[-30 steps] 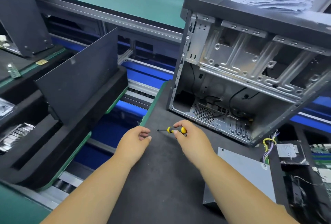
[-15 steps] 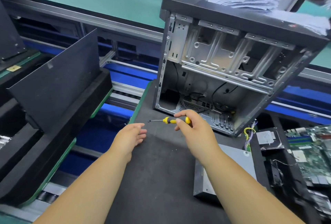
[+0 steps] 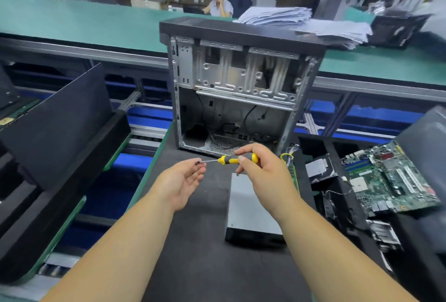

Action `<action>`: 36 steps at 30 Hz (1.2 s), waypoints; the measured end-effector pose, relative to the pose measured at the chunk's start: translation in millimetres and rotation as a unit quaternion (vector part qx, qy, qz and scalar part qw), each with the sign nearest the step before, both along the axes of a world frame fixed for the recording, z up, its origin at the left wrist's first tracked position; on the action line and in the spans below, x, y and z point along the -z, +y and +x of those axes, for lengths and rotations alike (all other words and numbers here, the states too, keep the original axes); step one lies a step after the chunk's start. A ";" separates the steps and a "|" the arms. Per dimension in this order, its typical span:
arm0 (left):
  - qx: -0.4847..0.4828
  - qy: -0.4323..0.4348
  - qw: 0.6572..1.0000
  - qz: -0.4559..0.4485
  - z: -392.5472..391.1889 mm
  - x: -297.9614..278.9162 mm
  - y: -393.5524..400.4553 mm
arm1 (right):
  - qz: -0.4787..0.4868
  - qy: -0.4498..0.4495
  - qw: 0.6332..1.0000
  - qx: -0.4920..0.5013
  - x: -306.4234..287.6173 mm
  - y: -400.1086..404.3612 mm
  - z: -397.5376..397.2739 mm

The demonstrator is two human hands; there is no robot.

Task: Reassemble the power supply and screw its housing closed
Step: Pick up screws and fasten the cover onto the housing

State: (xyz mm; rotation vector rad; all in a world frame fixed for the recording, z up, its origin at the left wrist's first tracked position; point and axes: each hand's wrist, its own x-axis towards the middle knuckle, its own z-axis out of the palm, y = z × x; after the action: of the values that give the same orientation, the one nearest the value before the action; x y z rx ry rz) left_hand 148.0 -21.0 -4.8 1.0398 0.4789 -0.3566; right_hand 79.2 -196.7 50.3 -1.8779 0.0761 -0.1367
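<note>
Screwdriver (image 3: 235, 159) lies level in my right hand (image 3: 263, 176), fingers curled round its yellow handle, tip aimed leftward at my left hand (image 3: 179, 183), which is cupped, palm up. Power supply (image 3: 248, 210) sits beneath my right wrist.

A dark mat (image 3: 193, 253) covered the work surface, and on it the open computer case (image 3: 239, 89) stood upright at the far end. Nearer, just right of centre, a grey metal box (image 3: 248, 214) lay flat on the mat, probably the power supply. To the right, black foam trays (image 3: 337, 205) held a green motherboard (image 3: 391, 181); more foam (image 3: 60, 156) sat at left. Beyond ran a green bench (image 3: 96, 26) with stacked papers (image 3: 301, 21).
</note>
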 end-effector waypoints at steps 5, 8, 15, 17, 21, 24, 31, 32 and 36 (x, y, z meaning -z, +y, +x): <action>0.018 -0.020 0.999 0.028 -37.7 -5.7 -36.8 | 0.011 -0.017 1.000 0.015 -9.7 -43.6 -48.8; 0.037 -0.048 0.998 0.012 -61.1 -6.0 -56.1 | 0.017 -0.035 0.999 0.022 -17.1 -69.9 -76.8; 0.068 -0.072 0.995 -0.014 -110.3 -15.5 -102.8 | 0.020 -0.052 0.998 0.022 -22.4 -119.4 -131.8; 0.066 -0.078 0.995 -0.007 -121.6 -16.7 -113.0 | 0.025 -0.057 0.998 0.026 -21.5 -129.2 -144.3; 0.082 -0.091 0.992 0.029 -139.1 -16.8 -123.8 | 0.033 -0.048 0.998 0.030 -19.0 -143.5 -161.2; 0.088 -0.075 0.993 0.031 -147.6 -16.5 -124.9 | 0.039 -0.040 0.998 0.035 -17.6 -147.7 -170.0; 0.064 -0.013 0.998 -0.025 -151.6 -22.4 -111.6 | 0.016 -0.052 0.998 0.015 -21.1 -132.1 -172.5; 0.061 -0.019 0.998 -0.027 -150.2 -23.1 -107.7 | 0.012 -0.052 0.998 0.013 -21.7 -128.5 -170.7; 0.070 -0.067 0.995 -0.020 -139.8 -23.2 -88.3 | 0.009 -0.043 0.999 0.027 -20.7 -112.5 -158.3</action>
State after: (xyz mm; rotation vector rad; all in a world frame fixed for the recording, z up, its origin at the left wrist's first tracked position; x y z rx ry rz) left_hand 8.2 -109.2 18.4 1.0534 0.2779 -0.4166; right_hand -79.1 -309.2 71.0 -1.8512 0.0684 -0.2525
